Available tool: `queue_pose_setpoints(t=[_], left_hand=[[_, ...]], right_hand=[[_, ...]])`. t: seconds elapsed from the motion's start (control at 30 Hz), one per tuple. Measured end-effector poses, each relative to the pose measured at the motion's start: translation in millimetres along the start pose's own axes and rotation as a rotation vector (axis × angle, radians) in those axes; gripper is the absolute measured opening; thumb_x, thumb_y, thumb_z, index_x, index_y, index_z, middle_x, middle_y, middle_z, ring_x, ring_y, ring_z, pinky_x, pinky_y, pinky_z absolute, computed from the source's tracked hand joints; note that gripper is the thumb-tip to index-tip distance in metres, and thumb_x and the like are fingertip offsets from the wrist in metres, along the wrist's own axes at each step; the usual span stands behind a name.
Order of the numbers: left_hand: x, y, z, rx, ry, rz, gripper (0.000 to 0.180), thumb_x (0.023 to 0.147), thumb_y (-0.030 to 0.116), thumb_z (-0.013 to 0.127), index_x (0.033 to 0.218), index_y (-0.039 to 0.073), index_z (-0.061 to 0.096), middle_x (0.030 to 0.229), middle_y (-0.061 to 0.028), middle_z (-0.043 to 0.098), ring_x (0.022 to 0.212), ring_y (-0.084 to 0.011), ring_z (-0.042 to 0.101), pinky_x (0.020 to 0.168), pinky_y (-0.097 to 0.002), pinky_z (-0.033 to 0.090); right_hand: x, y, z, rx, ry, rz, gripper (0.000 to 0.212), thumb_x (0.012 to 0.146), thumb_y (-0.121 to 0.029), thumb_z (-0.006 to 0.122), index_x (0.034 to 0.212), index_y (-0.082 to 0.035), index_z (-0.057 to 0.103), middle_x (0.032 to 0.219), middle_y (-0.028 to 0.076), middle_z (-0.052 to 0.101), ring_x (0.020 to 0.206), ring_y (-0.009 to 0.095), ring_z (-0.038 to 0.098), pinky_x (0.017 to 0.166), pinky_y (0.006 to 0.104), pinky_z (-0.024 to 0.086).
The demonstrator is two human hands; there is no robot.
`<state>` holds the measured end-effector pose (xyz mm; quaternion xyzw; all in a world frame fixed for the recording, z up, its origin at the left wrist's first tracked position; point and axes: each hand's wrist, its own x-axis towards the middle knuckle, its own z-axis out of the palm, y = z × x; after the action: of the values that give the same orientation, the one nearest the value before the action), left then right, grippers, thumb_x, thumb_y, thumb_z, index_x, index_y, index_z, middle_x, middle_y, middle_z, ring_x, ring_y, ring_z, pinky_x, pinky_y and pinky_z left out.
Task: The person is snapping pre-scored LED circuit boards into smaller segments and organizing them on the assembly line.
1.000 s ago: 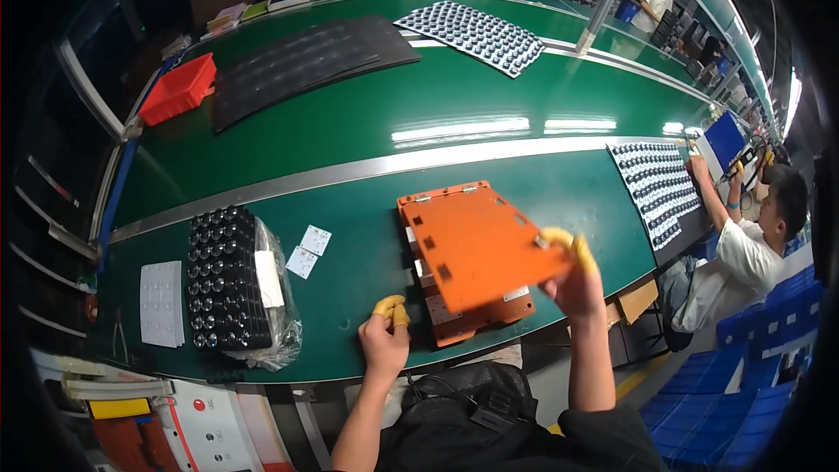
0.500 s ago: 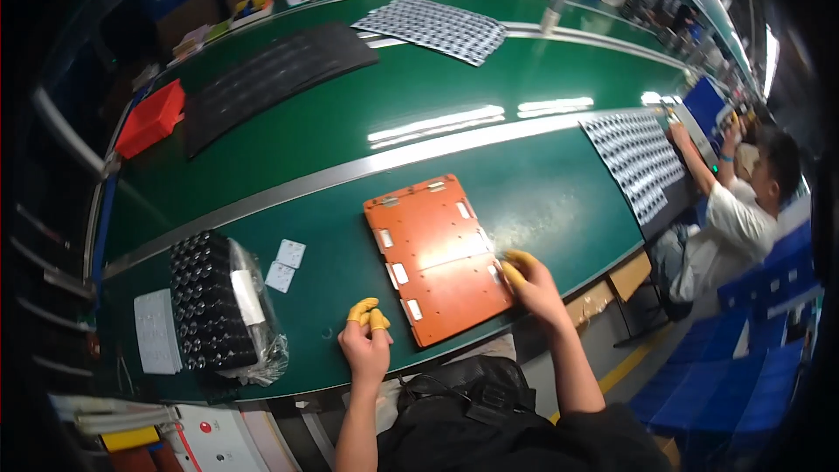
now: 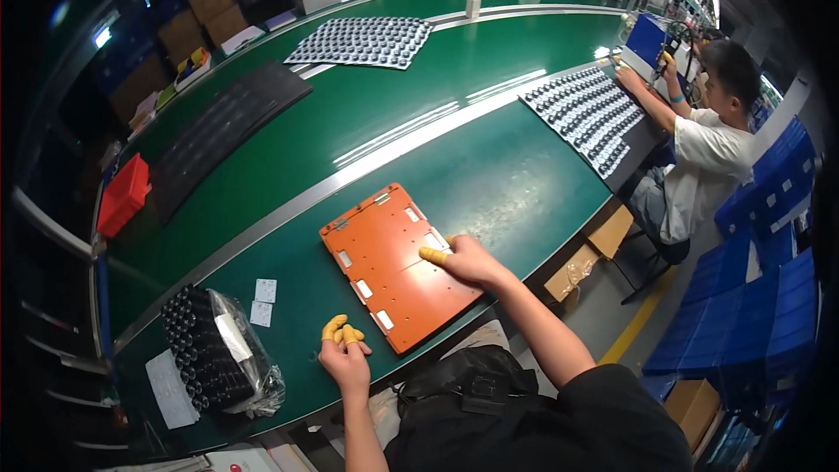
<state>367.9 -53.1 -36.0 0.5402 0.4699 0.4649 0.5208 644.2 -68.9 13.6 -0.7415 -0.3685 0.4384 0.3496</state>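
Holding orange case | right fingers at its right edge, thumb atop | left fingers curled just left, grip unclear

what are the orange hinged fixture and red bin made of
Orange hinged fixture: perhaps rigid board or coated metal, from its flat panel and soft sheen; silvery hinges look metal. Red bin: probably smooth plastic, from its even colour.

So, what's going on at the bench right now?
The person's right hand is at the right edge of the orange hinged fixture, thumb over its closed top. The left hand is near its lower left side, not touching it. Two white square boards lie farther left, near stacked black parts.
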Motion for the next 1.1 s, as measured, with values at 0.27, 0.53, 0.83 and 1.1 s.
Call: queue_pose_setpoints(t=[0.27, 0.53, 0.83, 1.1], left_hand=[[1, -3, -3, -0.018, -0.012, 0.005, 0.024, 0.093, -0.006, 0.045, 0.115, -0.006, 0.054, 0.077, -0.0083, 0.059, 0.052, -0.0075, 0.052, 0.047, -0.0196, 0.041], [-2, 3, 1, -0.012, -0.017, -0.003, 0.022, 0.09, -0.007, 0.049, 0.111, -0.007, 0.058, 0.076, -0.008, 0.062, 0.056, -0.0069, 0.054, 0.051, -0.0208, 0.045], [0, 5, -2, 0.032, -0.06, 0.011, 0.023, 0.093, -0.005, 0.047, 0.113, -0.006, 0.056, 0.078, -0.0078, 0.061, 0.056, -0.0065, 0.051, 0.051, -0.019, 0.043], [1, 0, -2, 0.019, -0.083, 0.009, 0.021, 0.094, -0.003, 0.047, 0.114, -0.005, 0.056, 0.078, -0.0073, 0.061, 0.056, -0.0064, 0.051, 0.051, -0.0192, 0.043]], right_hand=[[-2, 17, 7, 0.102, 0.015, -0.063, 0.056, 0.088, -0.044, 0.066, 0.102, 0.01, 0.065, 0.089, 0.018, 0.069, 0.08, 0.021, 0.066, 0.073, 0.0352, 0.052], [-5, 19, 4, 0.102, 0.025, -0.035, 0.055, 0.089, -0.043, 0.066, 0.102, 0.011, 0.065, 0.088, 0.018, 0.07, 0.079, 0.02, 0.066, 0.072, 0.0342, 0.051], [-1, 25, 6, 0.126, 0.03, -0.044, 0.056, 0.09, -0.042, 0.065, 0.108, 0.011, 0.063, 0.094, 0.019, 0.07, 0.085, 0.021, 0.066, 0.076, 0.0345, 0.051], [-19, 39, 10, 0.305, 0.012, 0.021, 0.048, 0.092, -0.036, 0.065, 0.11, 0.009, 0.061, 0.092, 0.012, 0.068, 0.081, 0.016, 0.063, 0.072, 0.0326, 0.051]])
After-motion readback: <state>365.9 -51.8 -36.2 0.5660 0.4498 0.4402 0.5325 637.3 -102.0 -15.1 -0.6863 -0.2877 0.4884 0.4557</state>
